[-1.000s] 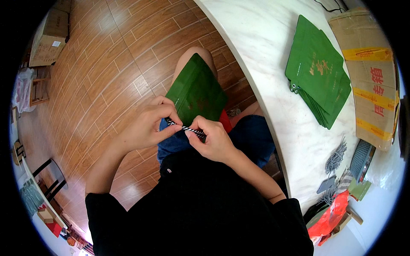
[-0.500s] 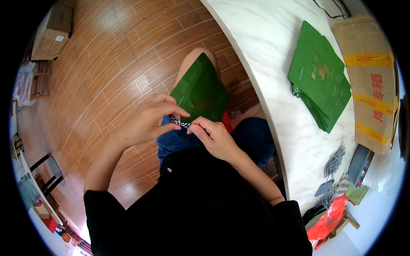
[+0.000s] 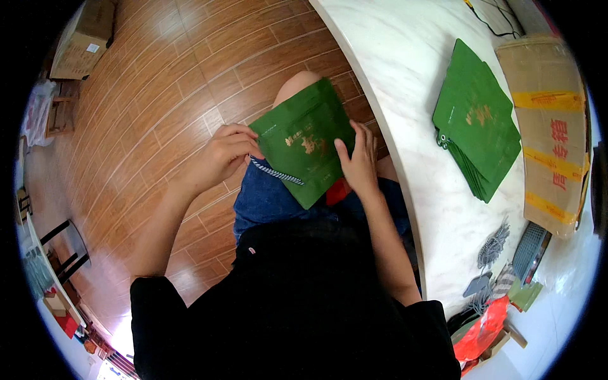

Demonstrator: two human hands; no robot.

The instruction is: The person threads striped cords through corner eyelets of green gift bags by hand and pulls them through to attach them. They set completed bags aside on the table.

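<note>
A flat green pouch (image 3: 310, 133) with gold print lies tilted over my lap. My left hand (image 3: 225, 158) pinches its left corner, where a black-and-white twisted cord (image 3: 278, 173) comes out and trails across the pouch's lower edge. The fingertips partly hide how the cord is attached. On the opposite side my right hand (image 3: 362, 161) grips the pouch's right edge, thumb on top and fingers behind.
To my right, a white marble-look table (image 3: 392, 95) carries a fanned stack of green pouches (image 3: 475, 120), a taped cardboard box (image 3: 550, 145), a bundle of grey cords (image 3: 494, 246) and a red plastic bag (image 3: 484, 329). Another carton (image 3: 82, 50) stands on the wooden floor at far left.
My right hand has let go of the cord and moved right to the pouch's edge. The pouch has turned and come closer, its gold print now plain. The cord hangs straighter.
</note>
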